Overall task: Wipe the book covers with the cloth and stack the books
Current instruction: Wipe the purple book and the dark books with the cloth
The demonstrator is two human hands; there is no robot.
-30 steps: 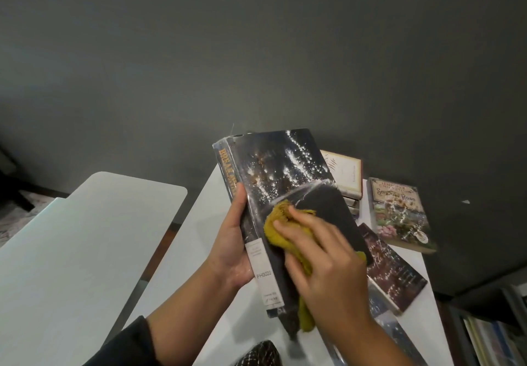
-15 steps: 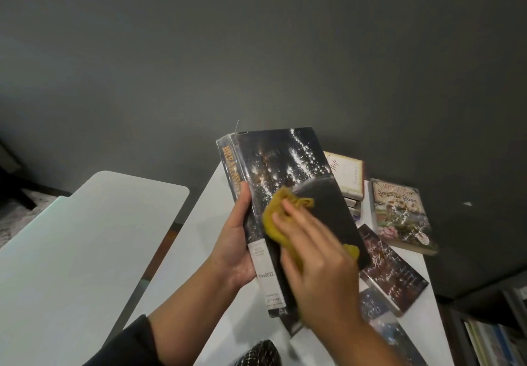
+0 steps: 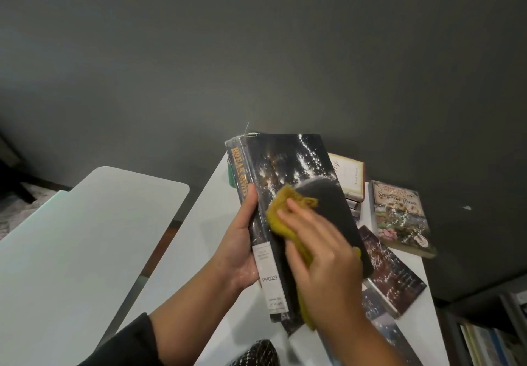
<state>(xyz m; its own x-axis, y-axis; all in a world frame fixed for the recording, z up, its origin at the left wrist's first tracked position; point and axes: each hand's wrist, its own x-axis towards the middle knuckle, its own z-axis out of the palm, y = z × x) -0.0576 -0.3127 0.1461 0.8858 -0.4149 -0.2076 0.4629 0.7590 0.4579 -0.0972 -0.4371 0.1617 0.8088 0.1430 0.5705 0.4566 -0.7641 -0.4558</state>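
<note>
Two hands work one thick dark glossy hardback book [image 3: 291,194] above the white table [image 3: 199,237]: left hand [image 3: 242,251] grips its spine, right hand [image 3: 322,254] presses a mustard-yellow cloth [image 3: 282,214] against the cover, seemingly mid-wipe.

Left hand [image 3: 242,251] grips; right hand [image 3: 322,254] presses, fingers extended.

One head-worn camera looks forward and down, close over the white table [image 3: 176,251].

two hands [image 3: 242,254] [image 3: 325,260], one cloth [image 3: 281,214], two tables [image 3: 199,237] [image 3: 71,251]
</note>
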